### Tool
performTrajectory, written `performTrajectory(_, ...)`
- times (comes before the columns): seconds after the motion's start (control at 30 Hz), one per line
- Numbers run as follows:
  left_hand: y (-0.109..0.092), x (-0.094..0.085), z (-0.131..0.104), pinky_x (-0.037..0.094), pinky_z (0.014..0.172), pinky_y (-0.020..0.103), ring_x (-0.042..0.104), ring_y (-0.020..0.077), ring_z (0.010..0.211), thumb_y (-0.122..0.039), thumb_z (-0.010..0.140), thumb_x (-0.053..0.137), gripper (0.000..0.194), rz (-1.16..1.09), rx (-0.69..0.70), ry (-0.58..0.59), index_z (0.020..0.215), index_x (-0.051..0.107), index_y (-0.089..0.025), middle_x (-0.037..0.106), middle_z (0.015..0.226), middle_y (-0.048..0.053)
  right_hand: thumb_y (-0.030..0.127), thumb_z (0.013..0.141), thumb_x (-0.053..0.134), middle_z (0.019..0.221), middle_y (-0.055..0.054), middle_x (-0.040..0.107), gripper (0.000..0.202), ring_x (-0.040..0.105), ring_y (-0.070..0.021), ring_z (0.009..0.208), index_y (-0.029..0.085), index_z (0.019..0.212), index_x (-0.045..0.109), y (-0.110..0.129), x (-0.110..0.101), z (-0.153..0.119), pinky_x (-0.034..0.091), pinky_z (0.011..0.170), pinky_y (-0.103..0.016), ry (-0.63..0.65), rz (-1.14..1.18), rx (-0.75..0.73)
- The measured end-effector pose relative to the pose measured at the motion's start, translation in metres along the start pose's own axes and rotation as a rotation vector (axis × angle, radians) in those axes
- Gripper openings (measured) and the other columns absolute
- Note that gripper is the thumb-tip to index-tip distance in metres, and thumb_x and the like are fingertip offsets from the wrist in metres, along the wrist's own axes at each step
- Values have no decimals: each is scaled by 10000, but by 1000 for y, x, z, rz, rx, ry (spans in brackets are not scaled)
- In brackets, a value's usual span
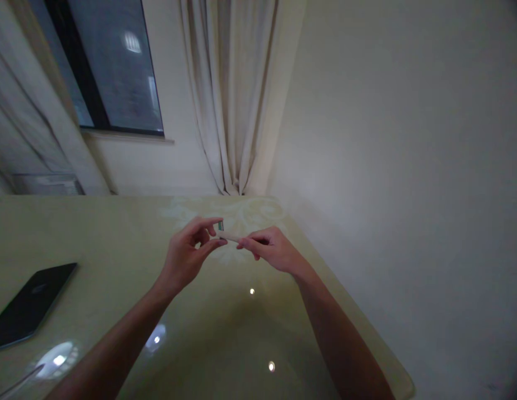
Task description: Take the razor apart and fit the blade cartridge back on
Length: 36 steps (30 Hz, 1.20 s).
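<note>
My left hand (189, 250) is raised over the table, its index finger and thumb closed on the two ends of a small, narrow green piece (220, 226) that stands upright between them. The piece is too small to name. From the right, my right hand (271, 248) pinches a thin, pale, flat stick (228, 236) between thumb and fingers. The stick's far end reaches the left fingertips and meets or overlaps the green piece; whether they touch I cannot tell. Part of the stick is hidden in the right fingers.
Beneath both hands is a glossy pale-green table (129, 244) with light reflections. A dark flat laptop or tablet (33, 300) lies at the left. A thin cable (23, 380) is at the lower left. A wall (387, 166) borders the right edge; curtains (231, 100) hang behind.
</note>
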<state>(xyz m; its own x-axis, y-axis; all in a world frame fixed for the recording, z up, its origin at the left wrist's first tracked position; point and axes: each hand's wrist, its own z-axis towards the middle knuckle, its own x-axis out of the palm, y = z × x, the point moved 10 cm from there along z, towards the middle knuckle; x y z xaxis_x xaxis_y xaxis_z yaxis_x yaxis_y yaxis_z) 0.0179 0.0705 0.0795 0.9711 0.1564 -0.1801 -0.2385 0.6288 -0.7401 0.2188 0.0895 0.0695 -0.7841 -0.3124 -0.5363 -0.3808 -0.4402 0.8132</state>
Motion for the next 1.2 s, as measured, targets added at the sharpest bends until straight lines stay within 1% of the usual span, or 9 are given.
performTrajectory(0.1,0,0,0,477,593,232,572,106,644,-290,830,883,350,3,-6,2,1169,808,-249,651,820,-24,644,1002,638,582,10,584,569,488,-116,561,131,955,879,1,-8,0,333,560,-259,-86,-24,-5)
performTrajectory(0.27,-2,3,-1,494,606,239,581,113,652,-305,841,879,368,5,-3,27,1199,803,-260,653,818,-23,638,1011,627,590,6,601,558,507,-121,568,143,950,878,4,-6,1,350,569,-258,-62,-10,-26)
performTrajectory(0.4,-3,2,-1,497,608,238,584,115,656,-325,841,883,363,6,8,21,1190,809,-261,650,810,-23,635,1014,624,589,5,599,551,496,-120,561,150,944,876,4,-13,1,336,561,-257,-131,-36,-21)
performTrajectory(0.53,-2,3,-1,501,615,242,583,118,658,-344,843,884,363,18,9,20,1189,809,-262,649,802,-21,636,1014,620,606,2,615,547,511,-124,577,157,961,878,4,-11,1,347,570,-257,-99,-31,-23)
performTrajectory(0.63,-3,3,-1,496,604,241,583,117,651,-353,837,886,360,13,13,20,1177,812,-259,651,803,-20,638,1008,624,589,4,599,557,492,-120,562,147,928,874,3,-15,0,332,560,-260,-141,-47,-15)
performTrajectory(0.8,-3,4,-1,498,616,240,569,109,642,-311,842,881,365,3,7,33,1196,811,-257,657,813,-22,642,1009,622,596,2,602,562,505,-123,567,144,950,873,5,-8,0,342,563,-260,-66,-13,-29)
performTrajectory(0.93,-1,4,-1,487,605,237,580,112,645,-306,834,884,361,-3,-1,35,1184,811,-254,657,813,-23,670,1004,612,593,4,590,590,483,-122,561,143,933,868,4,-13,0,325,551,-261,-122,-28,-16)
performTrajectory(1.07,2,5,-1,478,602,234,560,105,633,-296,836,878,369,-2,-18,42,1195,804,-257,652,824,-28,662,1005,619,584,10,584,578,481,-119,553,145,909,861,5,-3,-1,324,549,-262,-19,-21,-2)
performTrajectory(1.2,5,6,0,464,588,230,561,108,639,-312,836,873,350,-29,-31,41,1175,803,-258,642,822,-27,634,1017,611,596,-1,597,565,505,-128,578,147,857,848,12,-10,-7,335,569,-269,-111,-99,-3)
